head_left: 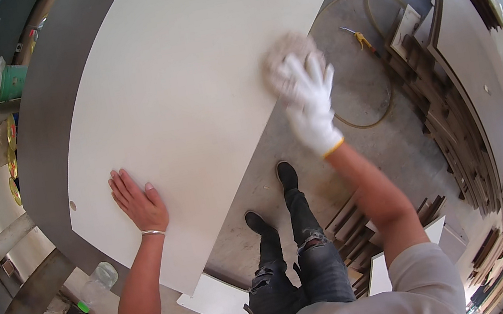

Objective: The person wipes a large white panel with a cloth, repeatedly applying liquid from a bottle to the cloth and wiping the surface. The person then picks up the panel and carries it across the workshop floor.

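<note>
A large white panel (168, 85) lies flat in front of me on a grey board (38, 138). My left hand (138, 200), bare and with a bangle at the wrist, rests palm down on the panel's near left part, its fingers stretched out. In a white knit glove with a yellow cuff, my right hand (309, 98) presses a beige cloth (291, 52) at the panel's right edge. Motion blurs the cloth a little, and the hand covers part of it.
Stacked boards (470, 83) stand along the right, with more boards (352, 233) by my legs. A yellow air blow gun (363, 40) and its hose (368, 124) lie on the concrete floor. A green container (11, 82) and a clear plastic jug (104, 275) are at the left.
</note>
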`<state>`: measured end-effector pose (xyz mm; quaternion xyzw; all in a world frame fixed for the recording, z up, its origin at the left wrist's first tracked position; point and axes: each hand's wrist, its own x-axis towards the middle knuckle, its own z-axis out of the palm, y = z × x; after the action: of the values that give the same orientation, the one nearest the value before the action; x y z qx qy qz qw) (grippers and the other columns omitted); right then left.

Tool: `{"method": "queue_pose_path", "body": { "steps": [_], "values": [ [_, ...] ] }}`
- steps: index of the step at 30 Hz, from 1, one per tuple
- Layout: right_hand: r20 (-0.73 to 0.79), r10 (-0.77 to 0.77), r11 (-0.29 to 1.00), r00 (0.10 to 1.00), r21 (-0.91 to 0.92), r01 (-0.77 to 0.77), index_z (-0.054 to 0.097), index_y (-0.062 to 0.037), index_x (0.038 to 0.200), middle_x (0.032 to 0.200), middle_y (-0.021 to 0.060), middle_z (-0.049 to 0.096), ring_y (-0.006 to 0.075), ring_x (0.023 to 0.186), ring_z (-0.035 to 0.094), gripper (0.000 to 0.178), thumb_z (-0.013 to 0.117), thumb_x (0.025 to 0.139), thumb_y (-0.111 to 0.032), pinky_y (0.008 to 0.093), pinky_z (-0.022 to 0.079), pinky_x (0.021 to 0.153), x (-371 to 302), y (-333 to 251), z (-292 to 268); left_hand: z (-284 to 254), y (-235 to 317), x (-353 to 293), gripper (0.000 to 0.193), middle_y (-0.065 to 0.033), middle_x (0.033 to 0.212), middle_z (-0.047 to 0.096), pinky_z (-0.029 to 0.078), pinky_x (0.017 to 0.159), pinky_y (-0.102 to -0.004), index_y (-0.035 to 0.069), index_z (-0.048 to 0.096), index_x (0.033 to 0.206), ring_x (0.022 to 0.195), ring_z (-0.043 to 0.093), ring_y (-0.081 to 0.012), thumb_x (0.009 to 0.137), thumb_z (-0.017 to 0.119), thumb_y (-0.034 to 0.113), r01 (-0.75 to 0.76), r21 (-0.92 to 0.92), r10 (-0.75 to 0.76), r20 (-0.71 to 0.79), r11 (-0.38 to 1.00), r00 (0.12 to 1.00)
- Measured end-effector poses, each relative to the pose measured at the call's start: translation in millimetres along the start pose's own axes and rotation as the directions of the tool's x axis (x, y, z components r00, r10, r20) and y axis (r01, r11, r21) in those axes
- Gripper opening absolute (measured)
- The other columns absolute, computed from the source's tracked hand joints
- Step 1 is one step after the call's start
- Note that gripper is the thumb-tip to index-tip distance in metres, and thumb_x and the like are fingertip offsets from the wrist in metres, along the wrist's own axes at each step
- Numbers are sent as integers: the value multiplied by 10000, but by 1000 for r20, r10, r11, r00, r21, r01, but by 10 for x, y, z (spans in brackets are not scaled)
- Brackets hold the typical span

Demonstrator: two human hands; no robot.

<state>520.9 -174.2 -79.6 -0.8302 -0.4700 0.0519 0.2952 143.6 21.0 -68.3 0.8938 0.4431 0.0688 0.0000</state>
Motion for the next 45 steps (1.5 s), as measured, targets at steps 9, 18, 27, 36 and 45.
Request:
{"method": "queue_pose_path", "body": {
  "steps": [9, 18, 27, 36, 45],
  "values": [
    [-130, -128, 983, 983, -146, 109, 729, -329, 1253, 1477, 31, 570, 411, 1430, 393, 497, 658, 815, -106, 770, 199, 1139, 456, 461, -125, -6, 1, -29, 687, -262, 1673, 252, 131, 1256, -575, -37, 286, 1596, 1554, 196, -469, 1050, 419, 358, -4, -15, 4, 6, 1000, 1000],
    [-222, -5, 999, 975, -54, -7, 637, -277, 1383, 1555, 87, 491, 443, 1468, 323, 492, 588, 906, -169, 652, 160, 1205, 847, 664, -155, -27, -8, -17, 692, -249, 1682, 238, 123, 1260, -575, -26, 269, 1603, 1565, 176, -453, 1036, 442, 331, 19, -21, -19, 24, 1000, 1000],
    [235, -179, 978, 955, 146, 148, 673, -139, 1207, 1337, 109, 568, 451, 1276, 454, 531, 764, 691, -223, 711, 320, 1042, -1448, -1451, 266, 2, -3, -33, 694, -248, 1677, 247, 132, 1257, -589, -9, 283, 1600, 1558, 186, -460, 1028, 466, 337, 36, -42, -35, 5, 998, 999],
    [74, -72, 980, 995, 192, 56, 668, -74, 1272, 1344, 163, 624, 374, 969, 642, 480, 654, 792, -53, 457, 539, 862, -1260, -1299, 491, 61, 45, 24, 663, -225, 1664, 284, 160, 1255, -579, 23, 328, 1582, 1554, 208, -438, 1028, 496, 344, 80, 8, -80, -37, 997, 996],
    [369, 76, 614, 926, 715, -335, 625, -137, 1389, 1480, 158, 550, 336, 1240, 594, 517, 618, 878, -58, 422, 492, 1026, -1840, -1556, 745, 66, 54, 13, 656, -212, 1655, 312, 160, 1264, -570, 21, 355, 1563, 1544, 233, -425, 1025, 499, 368, 107, 3, -107, -60, 994, 992]
  ]
}}
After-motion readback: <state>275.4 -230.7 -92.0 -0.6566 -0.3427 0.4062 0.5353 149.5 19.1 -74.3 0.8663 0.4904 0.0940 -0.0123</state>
